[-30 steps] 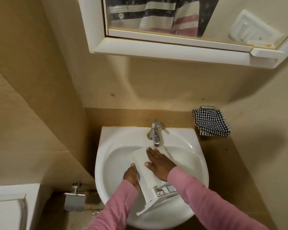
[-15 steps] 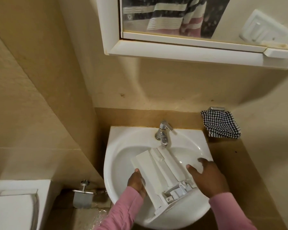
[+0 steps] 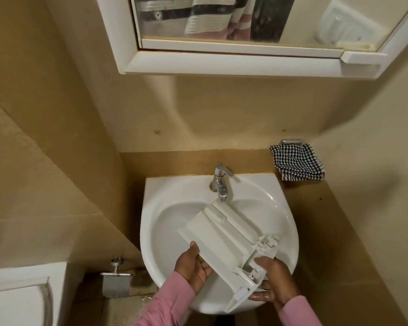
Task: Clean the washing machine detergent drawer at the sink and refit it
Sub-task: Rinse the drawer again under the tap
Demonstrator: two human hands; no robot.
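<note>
The white detergent drawer (image 3: 224,238) lies upside down and tilted over the white sink (image 3: 165,201), its far end under the chrome tap (image 3: 219,182). My left hand (image 3: 193,267) grips its left long edge, thumb on top. At the near right, my right hand (image 3: 272,281) holds the drawer's front panel end, fingers curled under it. I cannot tell whether water is running from the tap.
A black-and-white checked cloth (image 3: 297,162) hangs on a holder right of the sink. A white mirror cabinet (image 3: 233,62) juts out overhead. A toilet cistern (image 3: 19,295) and a metal paper holder (image 3: 116,281) are at the lower left.
My right hand left the drawer's underside, swung to the right and down, and now holds the front panel end. The drawer's near end has swung rightward. The view has shifted left.
</note>
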